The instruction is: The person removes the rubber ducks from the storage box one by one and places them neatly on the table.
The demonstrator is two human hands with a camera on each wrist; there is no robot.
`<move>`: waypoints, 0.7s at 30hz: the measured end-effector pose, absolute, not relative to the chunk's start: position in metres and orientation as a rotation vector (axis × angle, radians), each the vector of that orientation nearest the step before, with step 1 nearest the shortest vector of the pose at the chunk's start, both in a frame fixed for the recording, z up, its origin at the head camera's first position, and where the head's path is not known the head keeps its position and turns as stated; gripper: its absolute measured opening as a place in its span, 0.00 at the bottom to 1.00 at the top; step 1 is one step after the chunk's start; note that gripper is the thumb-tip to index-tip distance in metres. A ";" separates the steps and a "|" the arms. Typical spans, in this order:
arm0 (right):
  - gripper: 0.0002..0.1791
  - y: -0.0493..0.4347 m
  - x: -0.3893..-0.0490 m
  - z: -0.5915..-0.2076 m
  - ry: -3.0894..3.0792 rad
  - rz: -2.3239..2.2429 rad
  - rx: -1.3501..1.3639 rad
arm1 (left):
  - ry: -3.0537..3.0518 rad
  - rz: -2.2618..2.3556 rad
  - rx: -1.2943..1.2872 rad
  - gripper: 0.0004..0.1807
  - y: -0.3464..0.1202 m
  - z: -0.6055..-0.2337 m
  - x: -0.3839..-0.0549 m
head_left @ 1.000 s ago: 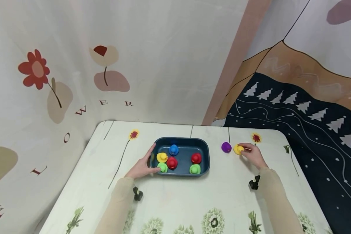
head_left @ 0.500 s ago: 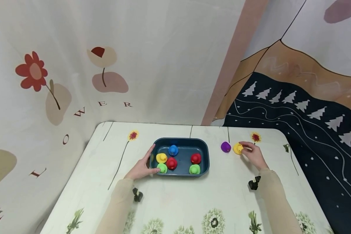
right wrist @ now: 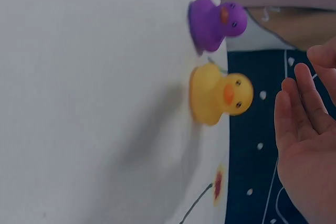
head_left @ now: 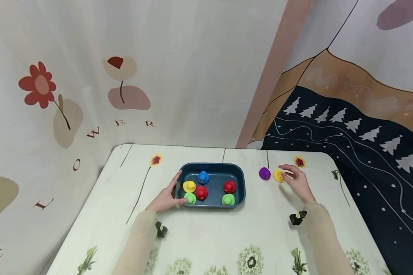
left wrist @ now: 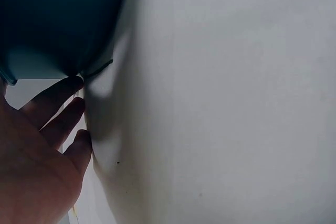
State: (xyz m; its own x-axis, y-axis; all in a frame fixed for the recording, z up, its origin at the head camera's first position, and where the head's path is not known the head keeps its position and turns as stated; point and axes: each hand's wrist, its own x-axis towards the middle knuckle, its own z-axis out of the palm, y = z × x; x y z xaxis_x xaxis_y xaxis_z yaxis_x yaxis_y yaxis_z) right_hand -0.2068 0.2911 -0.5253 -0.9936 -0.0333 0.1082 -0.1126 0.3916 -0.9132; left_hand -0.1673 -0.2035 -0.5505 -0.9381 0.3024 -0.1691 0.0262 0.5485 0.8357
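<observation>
My left hand holds the left end of a dark blue tray. Its thumb lies at the front left corner, overlapping a green rubber duck, and its fingers reach along the outside wall. Off to the right, a yellow rubber duck stands upright on the table, also seen beside the purple rubber duck in the right wrist view. My right hand hovers just right of the yellow duck, thumb and fingers parted and holding nothing; a gap shows between duck and hand in the wrist view.
Inside the tray sit another yellow duck, a blue duck, two red ducks and a second green duck. A flower-print cloth covers the table. Printed curtains rise behind its far edge.
My right hand has let go of the yellow duck, and its fingers have spread and drawn slightly away. The left hand stays at the tray.
</observation>
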 end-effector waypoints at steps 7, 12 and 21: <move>0.15 0.275 -0.202 -0.524 -2.530 1.699 0.241 | 2.493 1.340 0.267 0.58 -0.205 -0.552 -0.169; 0.16 0.261 -0.197 -0.519 -2.507 1.727 0.310 | 2.488 1.342 0.265 0.58 -0.205 -0.551 -0.169; 0.14 0.231 -0.183 -0.486 -2.543 1.760 0.388 | 2.482 1.340 0.258 0.58 -0.204 -0.550 -0.168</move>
State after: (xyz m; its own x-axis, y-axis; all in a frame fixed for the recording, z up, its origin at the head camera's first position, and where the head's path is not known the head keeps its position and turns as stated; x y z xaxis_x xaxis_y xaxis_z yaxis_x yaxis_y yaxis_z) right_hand -0.1832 0.2305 -0.4862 -0.9688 -0.1893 0.1603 -0.2167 0.3315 -0.9182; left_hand -0.1678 -0.2038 -0.5497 -0.9364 0.2996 -0.1826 0.0118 0.5469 0.8371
